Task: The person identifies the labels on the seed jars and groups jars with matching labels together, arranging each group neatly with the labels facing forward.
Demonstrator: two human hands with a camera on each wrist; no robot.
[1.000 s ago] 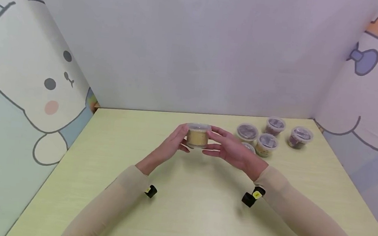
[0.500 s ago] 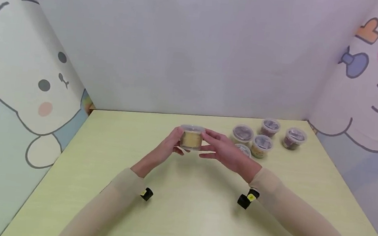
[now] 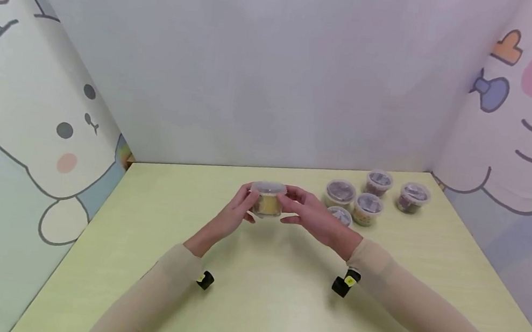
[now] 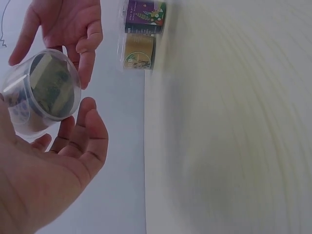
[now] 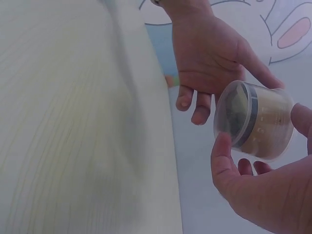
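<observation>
Currently pinching a short, round, clear plastic tub with yellow contents between left hand and right hand. Clamped on it from both sides, with thumbs on the near wall and some lower fingers spread away; cannot tell exact contact behind it. Held about upright, topped by a translucent lid, raised off the pale yellow-green table, toward the back edge, roughly midway between left and right edges. Looks like a mid-air, two-handed holding step. For any next move, probably need even squeeze and no shove at the lid. Also seeing, toward the back right corner, a dark purplish lidded tub, a brownish-purple lidded tub, a pale lidded tub, a yellowish patterned lidded tub and a clear-lidded tub, partly hidden by right hand.
</observation>
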